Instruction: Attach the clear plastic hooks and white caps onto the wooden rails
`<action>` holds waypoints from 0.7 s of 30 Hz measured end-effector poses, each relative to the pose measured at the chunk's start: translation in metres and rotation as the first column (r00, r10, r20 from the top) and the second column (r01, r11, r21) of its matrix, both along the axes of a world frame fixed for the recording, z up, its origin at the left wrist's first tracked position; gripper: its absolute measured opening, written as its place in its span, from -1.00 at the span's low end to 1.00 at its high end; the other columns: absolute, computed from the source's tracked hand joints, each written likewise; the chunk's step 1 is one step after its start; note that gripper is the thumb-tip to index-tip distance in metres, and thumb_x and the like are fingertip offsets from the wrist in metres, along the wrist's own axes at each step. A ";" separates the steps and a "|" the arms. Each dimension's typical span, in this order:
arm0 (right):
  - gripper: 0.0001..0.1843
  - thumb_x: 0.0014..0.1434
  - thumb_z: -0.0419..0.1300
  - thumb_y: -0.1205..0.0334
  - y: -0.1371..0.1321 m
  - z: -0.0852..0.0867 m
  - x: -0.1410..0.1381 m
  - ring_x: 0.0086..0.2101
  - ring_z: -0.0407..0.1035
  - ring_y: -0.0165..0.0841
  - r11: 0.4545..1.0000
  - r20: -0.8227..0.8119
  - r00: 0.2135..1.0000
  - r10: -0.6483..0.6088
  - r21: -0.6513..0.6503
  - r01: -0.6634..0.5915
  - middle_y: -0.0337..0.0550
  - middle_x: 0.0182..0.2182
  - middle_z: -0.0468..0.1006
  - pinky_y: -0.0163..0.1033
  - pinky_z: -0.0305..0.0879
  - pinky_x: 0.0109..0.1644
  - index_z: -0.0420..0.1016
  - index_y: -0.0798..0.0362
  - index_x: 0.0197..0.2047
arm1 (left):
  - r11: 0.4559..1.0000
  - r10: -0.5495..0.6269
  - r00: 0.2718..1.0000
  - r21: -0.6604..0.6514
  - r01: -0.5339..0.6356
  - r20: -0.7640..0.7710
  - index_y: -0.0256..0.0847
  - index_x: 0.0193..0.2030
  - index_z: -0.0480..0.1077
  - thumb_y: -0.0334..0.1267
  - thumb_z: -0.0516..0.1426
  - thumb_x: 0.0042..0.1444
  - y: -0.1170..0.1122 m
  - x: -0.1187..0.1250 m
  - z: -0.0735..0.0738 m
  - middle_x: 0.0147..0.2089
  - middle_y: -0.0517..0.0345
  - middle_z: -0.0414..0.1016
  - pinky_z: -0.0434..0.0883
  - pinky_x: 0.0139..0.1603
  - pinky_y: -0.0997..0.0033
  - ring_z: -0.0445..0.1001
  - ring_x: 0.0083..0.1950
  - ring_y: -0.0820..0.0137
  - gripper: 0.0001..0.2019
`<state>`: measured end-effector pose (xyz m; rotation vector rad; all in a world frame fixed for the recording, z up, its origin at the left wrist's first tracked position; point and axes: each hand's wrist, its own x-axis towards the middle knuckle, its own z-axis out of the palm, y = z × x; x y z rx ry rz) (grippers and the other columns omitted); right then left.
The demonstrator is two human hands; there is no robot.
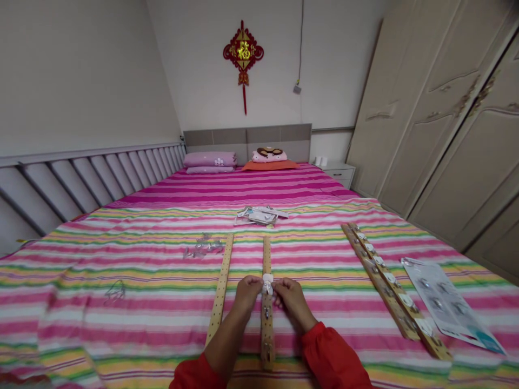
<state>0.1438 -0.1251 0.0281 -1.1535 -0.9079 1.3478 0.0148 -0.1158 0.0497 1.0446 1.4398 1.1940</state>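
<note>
My left hand (248,293) and my right hand (292,300) pinch a small white hook (267,277) with a silvery metal front from both sides. It lies against a narrow wooden strip with holes (266,254), which runs away from me on the striped cloth. Closer to me, the same strip carries a metal hook (266,312) and another metal hook (267,350). Just left of my hands is a second holed wooden strip (221,286) with nothing on it. How the white hook is fixed underneath is hidden by my fingers and its own base.
To the right lie two wooden strips (379,278) fitted with hooks, beside a blister card of hooks (440,297). A pile of packaging (259,215) sits farther back. Clear plastic pieces (203,246) and a small transparent item (115,292) rest at left. Bed rails (81,178) border the left side.
</note>
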 end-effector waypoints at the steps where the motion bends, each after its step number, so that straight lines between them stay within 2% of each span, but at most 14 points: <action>1: -0.75 -0.18 0.29 0.11 0.002 -0.002 0.000 -0.81 0.18 -0.51 1.000 0.010 1.000 -0.001 -0.006 0.001 -0.34 -0.84 0.35 -0.42 0.04 -0.76 0.35 0.07 -0.64 | 1.000 -0.003 1.000 -0.006 0.002 -0.018 -0.23 -0.65 0.37 -0.33 0.16 -0.28 0.002 0.000 -0.002 -0.67 0.28 0.35 0.27 -0.43 0.47 0.32 -0.55 0.46 -0.95; 7: -0.78 -0.15 0.21 0.14 0.008 -0.006 -0.003 -0.86 0.08 -0.54 0.999 0.062 0.998 -0.020 -0.030 0.022 -0.41 -0.91 0.24 -0.44 -0.08 -0.80 0.28 0.03 -0.67 | 0.999 -0.019 0.995 -0.034 0.015 -0.099 -0.22 -0.67 0.39 -0.37 0.17 -0.26 0.011 -0.001 -0.008 -0.69 0.28 0.36 0.27 -0.43 0.48 0.36 -0.54 0.45 -0.93; 21: -0.76 -0.15 0.19 0.12 0.010 -0.015 -0.005 -0.86 0.07 -0.54 0.998 0.100 0.993 -0.065 -0.018 0.067 -0.43 -0.89 0.22 -0.42 -0.10 -0.80 0.25 0.02 -0.69 | 0.997 -0.022 0.992 -0.073 0.014 -0.122 -0.22 -0.73 0.36 -0.35 0.17 -0.27 0.013 0.000 -0.009 -0.75 0.30 0.28 0.19 -0.50 0.48 0.28 -0.61 0.47 -0.88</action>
